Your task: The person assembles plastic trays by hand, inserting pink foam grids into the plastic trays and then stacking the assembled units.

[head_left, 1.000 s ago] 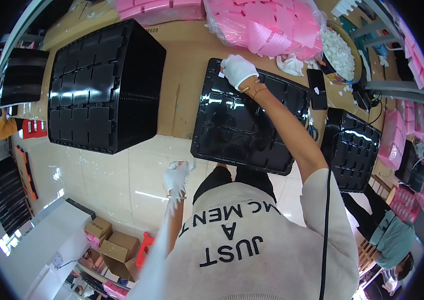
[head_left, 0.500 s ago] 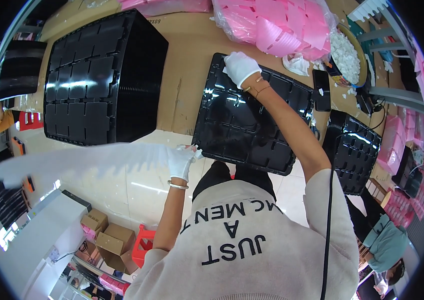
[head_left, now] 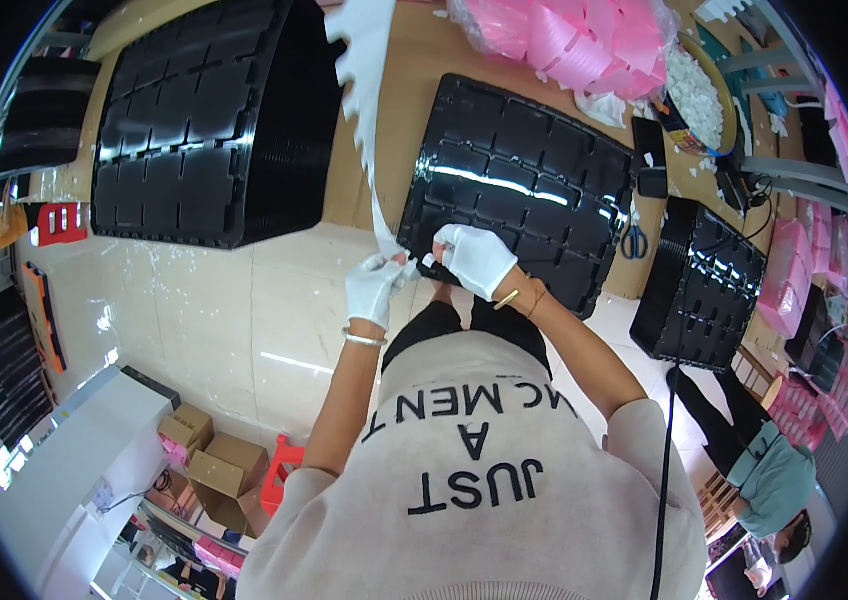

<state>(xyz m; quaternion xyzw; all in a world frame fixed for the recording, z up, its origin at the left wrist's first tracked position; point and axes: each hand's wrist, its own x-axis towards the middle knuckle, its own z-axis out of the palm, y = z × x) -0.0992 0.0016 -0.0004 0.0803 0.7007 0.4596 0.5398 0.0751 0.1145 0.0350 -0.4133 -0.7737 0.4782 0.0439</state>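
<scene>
My left hand (head_left: pixel 372 290), in a white glove with bare fingertips, pinches the lower end of a long white strip with a jagged edge (head_left: pixel 368 90). The strip rises from it past the tray's left side. Close beside it, my gloved right hand (head_left: pixel 476 260) has thumb and finger closed on a small white piece (head_left: pixel 429 260), over the tray's near left corner. Under that hand lies a shiny black plastic tray (head_left: pixel 514 150) with slotted rectangular panels, its near edge over my lap.
A tall stack of black trays (head_left: pixel 289 140) stands left, a smaller stack (head_left: pixel 709 290) right. Pink sheets (head_left: pixel 584 45) lie at the back. A tub of white scraps (head_left: pixel 694 95), a phone (head_left: pixel 650 160) and blue scissors (head_left: pixel 634 241) are at the right. A co-worker (head_left: pixel 774 465) is at lower right.
My right hand has come from the tray's far left corner to its near left corner, beside my left hand. The white strip has swung from pointing left to pointing away from me.
</scene>
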